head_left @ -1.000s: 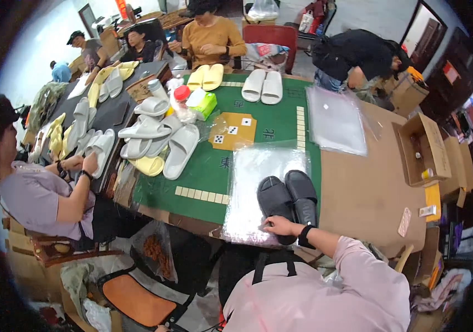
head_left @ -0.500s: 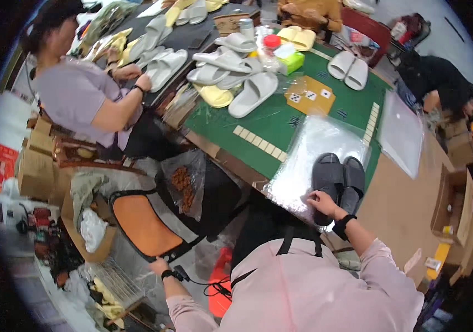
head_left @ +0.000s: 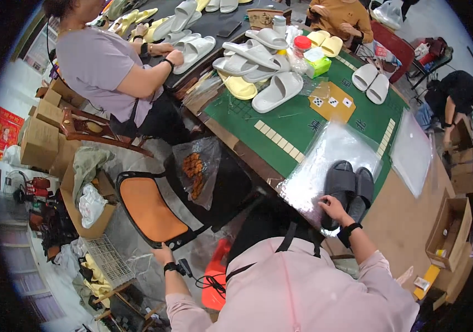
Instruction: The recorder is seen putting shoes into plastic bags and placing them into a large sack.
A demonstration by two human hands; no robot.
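While right hand (head_left: 333, 207) stays on slippers (head_left: 347, 185), view swung left.

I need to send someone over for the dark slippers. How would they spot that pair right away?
Start at the green mat covering the table. At its near corner lies a clear plastic bag, and the dark grey slippers rest on it under the right hand. Every other pair nearby is white, cream or yellow.

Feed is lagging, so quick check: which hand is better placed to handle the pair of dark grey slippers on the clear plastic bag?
Right. The right hand already rests on the pair of dark grey slippers lying on the clear plastic bag. The left hand is down beside the orange-seated chair, off the table.
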